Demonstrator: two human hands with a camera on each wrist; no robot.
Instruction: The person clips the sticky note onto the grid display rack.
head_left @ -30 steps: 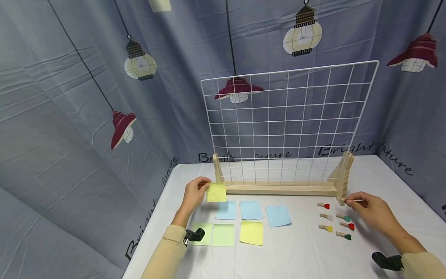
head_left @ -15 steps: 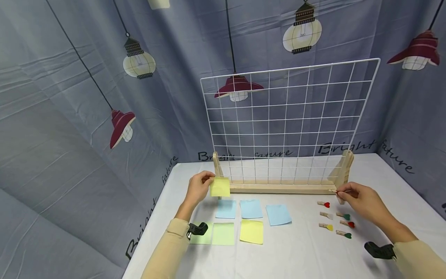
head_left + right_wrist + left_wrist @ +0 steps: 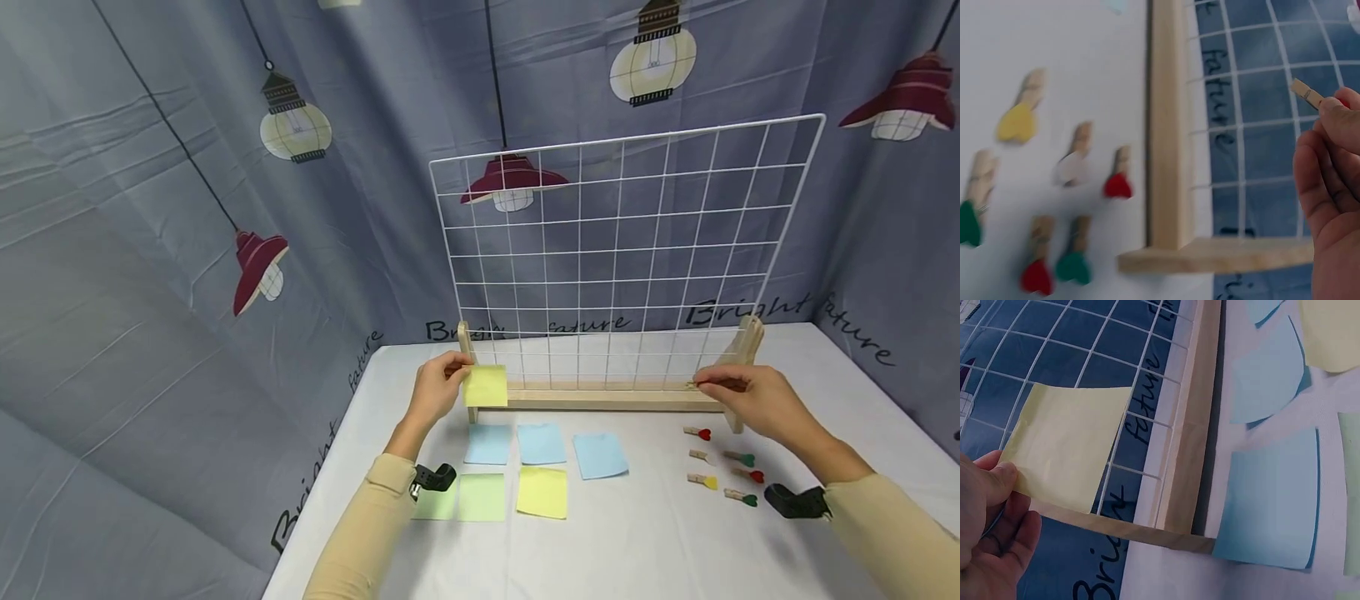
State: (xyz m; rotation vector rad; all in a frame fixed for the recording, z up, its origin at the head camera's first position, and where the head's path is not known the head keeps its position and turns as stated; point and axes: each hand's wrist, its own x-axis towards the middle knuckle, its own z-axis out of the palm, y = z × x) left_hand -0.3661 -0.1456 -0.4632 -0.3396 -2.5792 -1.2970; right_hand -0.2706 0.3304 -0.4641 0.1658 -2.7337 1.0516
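My left hand [image 3: 437, 388] pinches a yellow sticky note [image 3: 486, 386] by its left edge. In the left wrist view the note [image 3: 1069, 447] overlaps the white wire grid [image 3: 1090, 349], held between thumb and fingers. On the other side my right hand [image 3: 757, 402] pinches a small wooden clothespin [image 3: 1307, 94] between thumb and index finger, in front of the lower right of the grid. A bit of red shows behind the thumb; the rest of that clothespin is hidden by the fingers. Its wooden tip points away from the hand, toward the grid.
The grid stands in a wooden base [image 3: 600, 398] on the white table. Before it lie blue notes [image 3: 600, 456], green notes [image 3: 482, 497] and another yellow note [image 3: 542, 492]. Several heart clothespins, one yellow [image 3: 703, 481], lie at the right. A patterned curtain [image 3: 360, 208] hangs behind.
The left hand has carried the yellow note up and slightly right, over the grid's lower left. My right hand has moved left and up with the clothespin, from the base's right end.
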